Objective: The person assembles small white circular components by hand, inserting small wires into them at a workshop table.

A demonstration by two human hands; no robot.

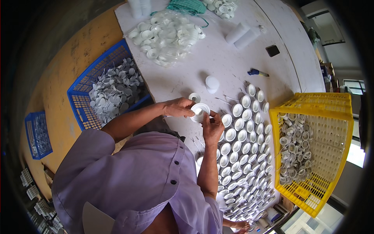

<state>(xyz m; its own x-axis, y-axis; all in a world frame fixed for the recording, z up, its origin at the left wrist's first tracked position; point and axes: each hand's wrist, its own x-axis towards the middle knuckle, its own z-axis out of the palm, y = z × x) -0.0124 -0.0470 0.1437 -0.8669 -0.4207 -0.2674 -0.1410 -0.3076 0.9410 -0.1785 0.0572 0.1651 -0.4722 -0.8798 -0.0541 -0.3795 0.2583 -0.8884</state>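
Both of my hands meet over the table edge around a white round light fitting (200, 112), a shallow dish with a raised centre. My left hand (180, 107) grips its left rim. At its right and lower edge, the fingers of my right hand (213, 127) are closed on the rim. Just beyond my left fingers, a smaller white round piece (194, 96) rests on the table. Farther out stands a short stack of white discs (212, 83). Rows of similar white round fittings (242, 135) cover the table to the right of my right hand.
A blue crate (80, 105) of white parts with wires stands left; a smaller blue basket (38, 134) is beyond it. At right, a yellow crate (335, 163) holds more fittings. A clear bag of white cups (165, 37), white rolls (243, 35) and a blue cutter (257, 72) lie on the table.
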